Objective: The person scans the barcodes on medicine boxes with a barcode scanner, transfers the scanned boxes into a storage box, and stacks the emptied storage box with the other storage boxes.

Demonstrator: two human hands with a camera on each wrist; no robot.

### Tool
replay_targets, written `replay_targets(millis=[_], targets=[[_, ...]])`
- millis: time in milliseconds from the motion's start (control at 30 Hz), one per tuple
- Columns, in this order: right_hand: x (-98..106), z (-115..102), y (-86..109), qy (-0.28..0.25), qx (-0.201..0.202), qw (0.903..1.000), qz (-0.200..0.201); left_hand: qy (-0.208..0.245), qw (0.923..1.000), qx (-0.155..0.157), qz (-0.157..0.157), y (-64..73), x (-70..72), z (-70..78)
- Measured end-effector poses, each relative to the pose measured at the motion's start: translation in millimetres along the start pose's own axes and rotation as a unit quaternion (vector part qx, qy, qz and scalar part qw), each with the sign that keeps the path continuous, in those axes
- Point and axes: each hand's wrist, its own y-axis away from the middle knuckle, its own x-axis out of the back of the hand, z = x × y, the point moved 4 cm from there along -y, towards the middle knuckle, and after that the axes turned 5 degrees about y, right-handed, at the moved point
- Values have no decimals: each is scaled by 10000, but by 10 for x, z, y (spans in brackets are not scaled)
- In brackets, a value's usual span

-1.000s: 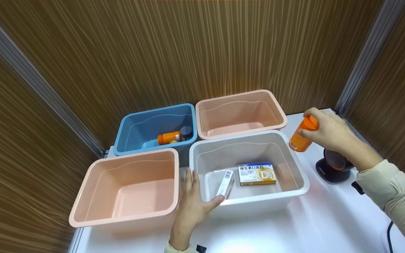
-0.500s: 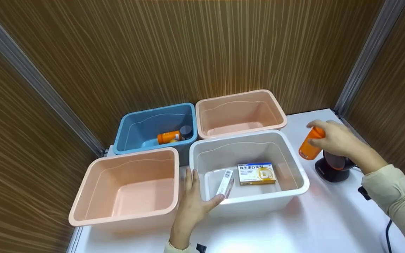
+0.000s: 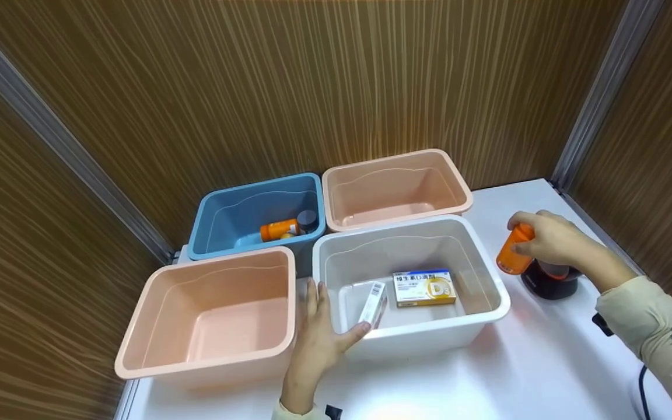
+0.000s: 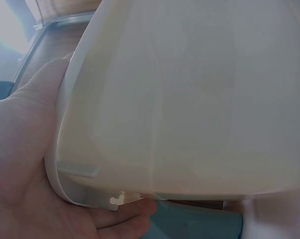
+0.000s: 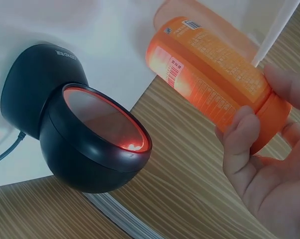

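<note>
My right hand [image 3: 552,239] grips an orange pill bottle [image 3: 514,251] by its cap end, tilted above the table beside a black barcode scanner [image 3: 549,281]. In the right wrist view, red light falls on the barcode of the bottle [image 5: 204,74], which faces the glowing window of the scanner [image 5: 105,119]. My left hand [image 3: 315,350] rests against the near left corner of a white bin [image 3: 417,333], fingers straight along its side and thumb at the front rim. Inside that bin lie a vitamin D box [image 3: 423,289] and a narrow white box [image 3: 374,304].
A blue bin [image 3: 242,201] at the back left holds an orange bottle [image 3: 277,229] and a dark-capped container [image 3: 307,220]. Two peach bins, one at the front left [image 3: 207,361] and one behind the white bin [image 3: 394,169], stand close by. Wood-grain walls enclose the table. A black cable [image 3: 643,385] runs at right.
My right hand has carried the orange pill bottle right and nearer, away from the white bin's edge and up to the barcode scanner. The left hand stays where it was.
</note>
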Motion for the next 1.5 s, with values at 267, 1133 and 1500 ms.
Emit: replay_targets(millis=[267,1133,1500], targets=[[-43,29,-5,-90,-8,9998,-163,16,10000,55,-3,-5,-10,-4],[67,-20,-72,425,462,9973,-378,151,9999,42,-10,-4,-12,-5],[66,-91,-82,864,735,9929,-358,223,9997,78,-64,-2,-8,-4]])
